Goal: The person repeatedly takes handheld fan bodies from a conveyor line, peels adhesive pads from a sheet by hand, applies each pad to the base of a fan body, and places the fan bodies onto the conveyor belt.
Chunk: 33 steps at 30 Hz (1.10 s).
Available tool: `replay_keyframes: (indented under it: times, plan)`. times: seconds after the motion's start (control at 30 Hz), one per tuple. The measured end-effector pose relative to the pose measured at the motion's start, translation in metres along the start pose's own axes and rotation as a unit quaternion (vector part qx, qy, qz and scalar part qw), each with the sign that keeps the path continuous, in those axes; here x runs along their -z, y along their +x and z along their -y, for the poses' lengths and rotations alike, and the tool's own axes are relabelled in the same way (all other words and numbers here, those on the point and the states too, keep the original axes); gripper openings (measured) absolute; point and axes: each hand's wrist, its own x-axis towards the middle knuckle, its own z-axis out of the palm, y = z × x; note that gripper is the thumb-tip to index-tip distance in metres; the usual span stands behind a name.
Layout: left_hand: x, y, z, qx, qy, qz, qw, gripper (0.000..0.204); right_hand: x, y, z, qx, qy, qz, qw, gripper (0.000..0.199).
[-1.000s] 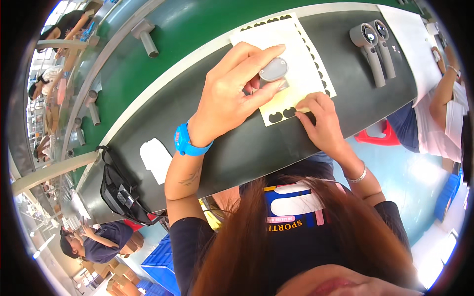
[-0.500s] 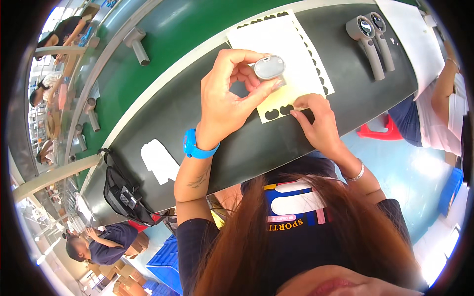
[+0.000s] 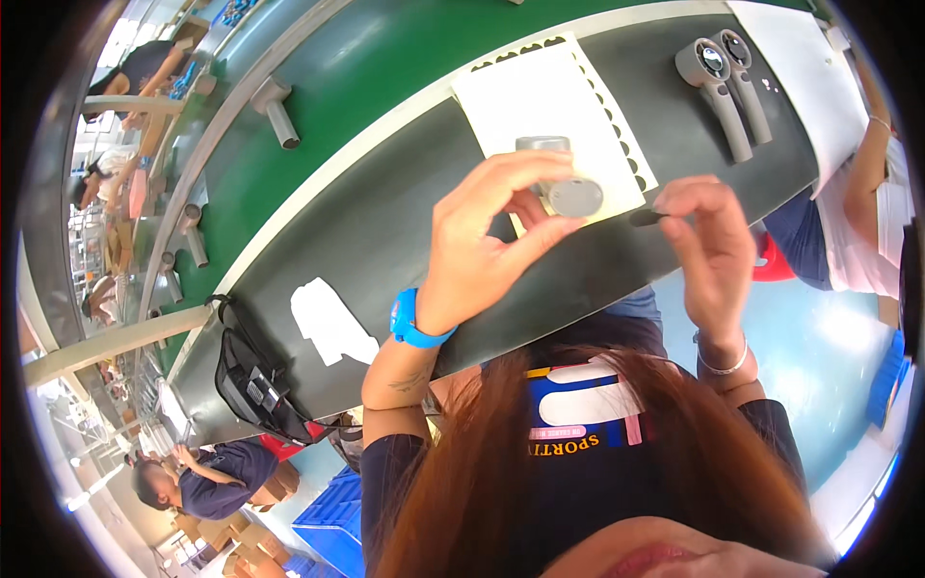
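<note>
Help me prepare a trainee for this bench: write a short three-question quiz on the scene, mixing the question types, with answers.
1. Multiple choice: what holds the grey device?
A) the left hand
B) the right hand
C) both hands together

2. True or false: the right hand pinches a small dark piece.

3. Short answer: how many grey handheld fans lie close together toward the person's right on the dark work surface?

Key:
1. A, the left hand.
2. True, it is between the thumb and fingers.
3. Two.
</note>
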Motion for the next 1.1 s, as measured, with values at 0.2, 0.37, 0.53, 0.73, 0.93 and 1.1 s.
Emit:
replay_keyframes:
  times: [0.2, 0.37, 0.53, 0.73, 0.93, 1.1]
  plan:
    - [-0.016, -0.016, -0.01, 0.032, -0.081, -0.031, 0.996, 0.04, -0.017, 0.009, 0.022, -0.003, 0.119, 0.03, 0.992, 0.043]
    - [-0.021, -0.023, -0.013, 0.046, -0.142, -0.046, 0.988, 0.042, -0.021, 0.01, 0.028, -0.061, 0.152, 0.046, 0.985, 0.043]
    - [-0.024, -0.023, -0.009, 0.053, -0.252, -0.03, 0.966, 0.037, -0.017, 0.011, 0.028, -0.077, 0.151, 0.047, 0.984, 0.042]
    - [-0.027, -0.023, -0.006, 0.045, -0.262, -0.028, 0.964, 0.033, -0.014, 0.012, 0.033, -0.095, 0.129, 0.044, 0.986, 0.041]
    - [-0.027, -0.022, -0.008, 0.044, -0.259, -0.028, 0.965, 0.031, -0.013, 0.013, 0.03, -0.086, 0.113, 0.052, 0.988, 0.04]
    - [-0.03, -0.021, -0.009, 0.054, -0.27, -0.032, 0.961, 0.03, -0.012, 0.014, 0.033, -0.091, 0.108, 0.049, 0.989, 0.04]
